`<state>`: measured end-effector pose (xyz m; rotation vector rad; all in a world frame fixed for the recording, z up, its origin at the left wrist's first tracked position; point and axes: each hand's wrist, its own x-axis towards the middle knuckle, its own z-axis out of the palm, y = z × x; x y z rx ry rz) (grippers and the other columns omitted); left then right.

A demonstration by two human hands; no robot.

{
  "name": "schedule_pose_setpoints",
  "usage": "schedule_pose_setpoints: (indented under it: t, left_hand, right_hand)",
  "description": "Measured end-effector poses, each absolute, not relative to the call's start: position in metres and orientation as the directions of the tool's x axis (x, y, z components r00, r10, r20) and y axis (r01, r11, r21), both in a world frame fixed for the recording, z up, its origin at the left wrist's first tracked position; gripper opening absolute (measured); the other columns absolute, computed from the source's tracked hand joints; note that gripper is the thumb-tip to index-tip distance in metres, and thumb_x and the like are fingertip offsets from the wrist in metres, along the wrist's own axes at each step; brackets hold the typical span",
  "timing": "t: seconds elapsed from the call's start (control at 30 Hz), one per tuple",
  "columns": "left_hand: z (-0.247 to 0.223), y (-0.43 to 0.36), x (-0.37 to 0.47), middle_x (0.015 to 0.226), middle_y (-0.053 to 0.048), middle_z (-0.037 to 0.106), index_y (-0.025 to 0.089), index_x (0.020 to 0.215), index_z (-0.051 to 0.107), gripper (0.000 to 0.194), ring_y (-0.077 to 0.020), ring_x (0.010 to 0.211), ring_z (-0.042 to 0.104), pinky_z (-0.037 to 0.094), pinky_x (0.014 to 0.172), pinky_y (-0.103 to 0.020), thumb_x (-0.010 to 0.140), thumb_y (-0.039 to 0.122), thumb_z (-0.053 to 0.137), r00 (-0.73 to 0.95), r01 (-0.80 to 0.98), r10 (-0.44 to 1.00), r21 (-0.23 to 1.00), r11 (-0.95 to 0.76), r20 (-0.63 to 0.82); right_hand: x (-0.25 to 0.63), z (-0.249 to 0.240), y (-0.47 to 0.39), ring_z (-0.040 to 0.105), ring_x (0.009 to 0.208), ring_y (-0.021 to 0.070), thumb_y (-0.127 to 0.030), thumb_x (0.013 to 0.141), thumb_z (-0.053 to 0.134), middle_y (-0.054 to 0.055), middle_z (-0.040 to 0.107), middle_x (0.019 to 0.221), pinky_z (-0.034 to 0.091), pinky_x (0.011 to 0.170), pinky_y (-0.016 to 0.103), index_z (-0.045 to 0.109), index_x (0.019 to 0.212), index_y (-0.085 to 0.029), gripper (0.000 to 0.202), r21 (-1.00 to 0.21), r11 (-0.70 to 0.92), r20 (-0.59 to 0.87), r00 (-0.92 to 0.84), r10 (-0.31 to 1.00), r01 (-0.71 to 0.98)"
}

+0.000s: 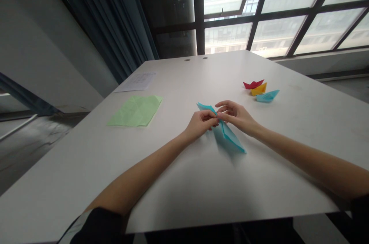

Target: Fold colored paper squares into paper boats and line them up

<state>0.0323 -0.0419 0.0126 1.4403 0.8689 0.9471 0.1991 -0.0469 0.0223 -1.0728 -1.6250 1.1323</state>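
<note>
A folded sheet of light blue paper (230,137) is held just over the white table, its long pointed ends reaching to the far left and the near right. My left hand (203,122) grips its middle from the left, fingers closed on it. From the other side, my right hand (236,115) pinches the same middle part between thumb and index finger, the other fingers curled loosely. Fingers cover the centre of the paper, so the folds there are hidden.
Red (253,84), yellow (259,89) and light blue (267,96) paper boats sit close together at the right. A creased green paper sheet (137,111) lies at the left, with a printed page (137,82) behind it. The white table (184,182) reaches toward the windows.
</note>
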Motion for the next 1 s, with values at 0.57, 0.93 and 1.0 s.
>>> schedule_pose_setpoints:
  t: [0.57,0.93,1.0]
  left_hand:
    - [0.016,0.007,-0.029,0.054,0.001,0.054,0.016,0.057,0.053,0.008,-0.0091,0.049,0.051,0.034,0.044,-0.017,0.057,0.023,0.056,0.172,0.27,0.979,0.961,0.06,-0.109]
    - [-0.002,0.023,-0.051,0.043,0.004,0.045,0.015,0.049,0.053,0.022,-0.0053,0.037,0.033,0.021,0.041,-0.021,0.053,0.029,0.069,0.217,0.517,0.96,0.855,0.042,-0.178]
    - [-0.003,0.023,-0.05,0.042,0.007,0.042,0.015,0.051,0.051,0.024,-0.0049,0.038,0.033,0.021,0.042,-0.02,0.05,0.028,0.071,0.215,0.474,0.964,0.88,0.035,-0.154]
  right_hand:
    - [0.247,-0.001,0.003,0.059,0.065,0.0125,-0.013,0.061,0.063,-0.001,0.059,0.068,0.051,0.058,0.026,0.057,0.098,-0.016,0.038,-0.955,0.068,0.072,0.006,0.997,0.289]
    - [0.269,-0.039,0.025,0.062,0.068,0.015,-0.017,0.062,0.069,0.002,0.067,0.074,0.049,0.067,0.028,0.048,0.121,-0.014,0.063,-0.814,0.11,0.03,-0.148,0.989,0.571]
    - [0.268,-0.036,0.024,0.062,0.068,0.0151,-0.017,0.062,0.069,0.003,0.068,0.074,0.049,0.067,0.027,0.048,0.122,-0.014,0.064,-0.819,0.087,0.005,-0.146,0.989,0.567]
